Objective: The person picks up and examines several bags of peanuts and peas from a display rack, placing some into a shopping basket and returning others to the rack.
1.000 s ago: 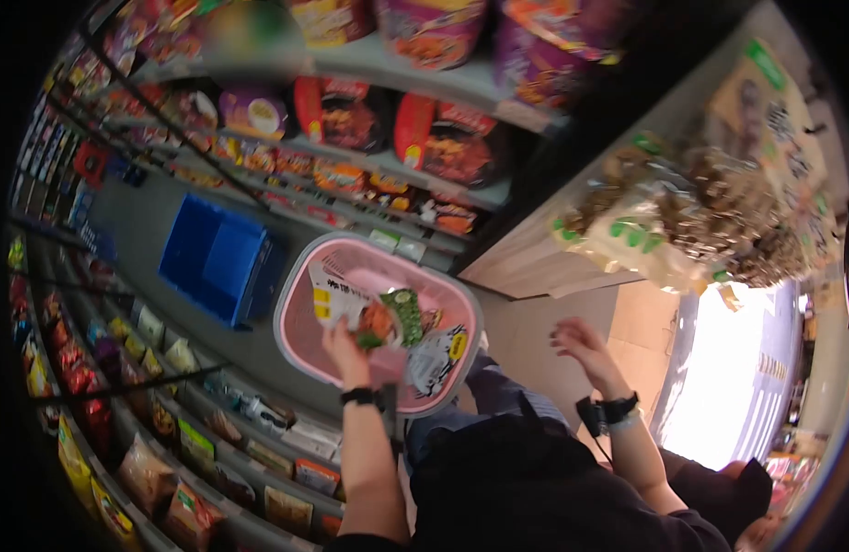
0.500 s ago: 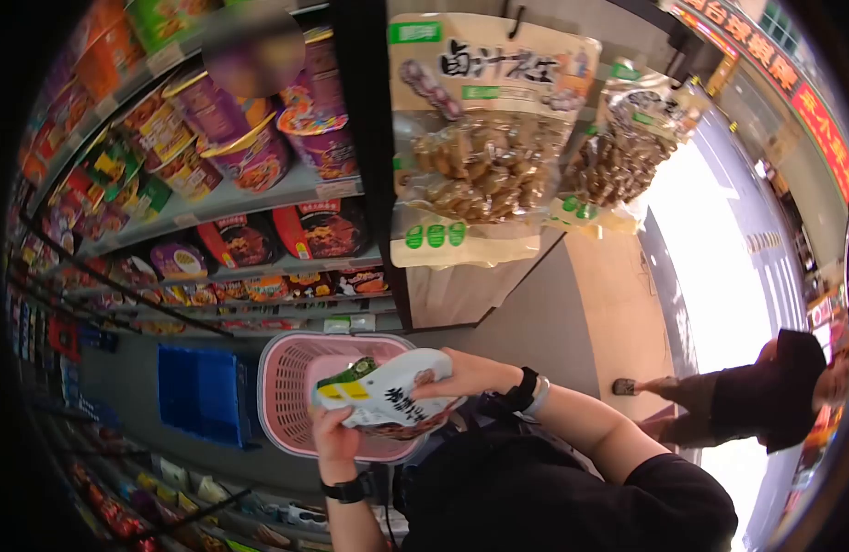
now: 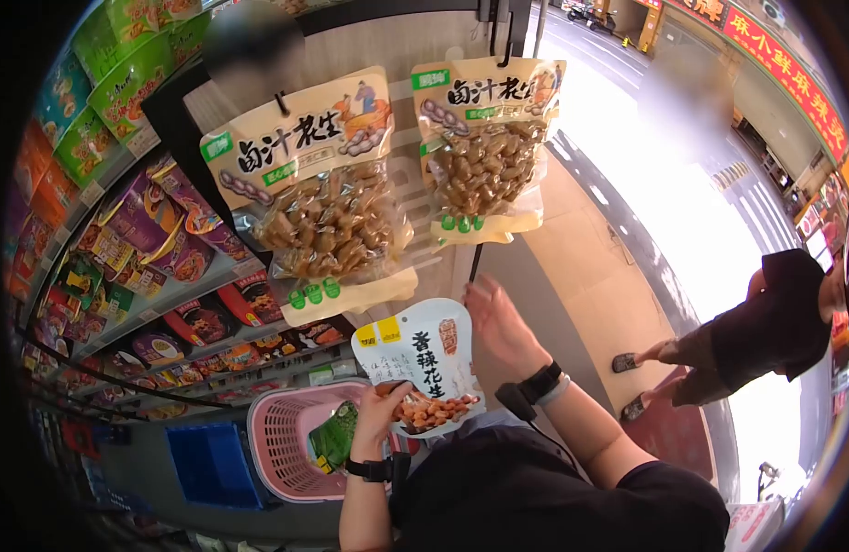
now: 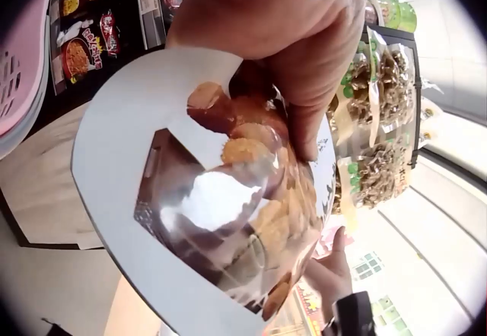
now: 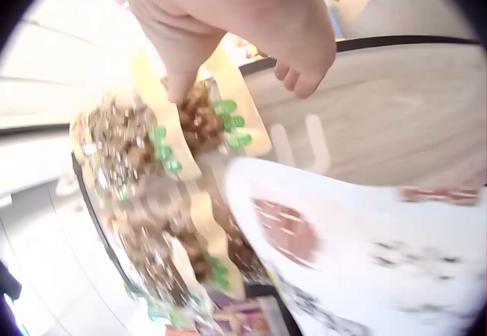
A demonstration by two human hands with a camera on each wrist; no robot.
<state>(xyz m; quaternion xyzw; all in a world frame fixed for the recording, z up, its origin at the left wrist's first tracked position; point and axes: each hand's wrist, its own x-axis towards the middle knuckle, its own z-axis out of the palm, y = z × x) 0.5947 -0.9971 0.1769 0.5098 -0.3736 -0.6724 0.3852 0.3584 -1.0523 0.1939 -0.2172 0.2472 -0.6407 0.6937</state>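
The left hand [image 3: 375, 412] pinches the lower left edge of a white snack pouch [image 3: 415, 354] with peanuts printed at its bottom. In the left wrist view the thumb and palm of the left hand [image 4: 281, 39] lie over the same pouch [image 4: 114, 161]. Just right of the pouch's top corner, the right hand [image 3: 505, 327] is raised with fingers relaxed, holding nothing. Two beige peanut bags, a left one [image 3: 323, 221] and a right one [image 3: 489, 166], hang on hooks above. The right wrist view has the right hand [image 5: 243, 24] in front of the hanging bags [image 5: 125, 138].
A pink basket [image 3: 273, 442] with a green package [image 3: 334, 437] inside stands below the shelves, beside a blue crate [image 3: 213, 465]. Noodle cups [image 3: 144, 216] fill the shelf at left. A person in black [image 3: 779, 322] stands at the right, near the bright street.
The white pouch has come up out of the basket and turned upright, printed side showing. The right hand has let go of it and moved off to the right. The view has swung toward the hanging bags.
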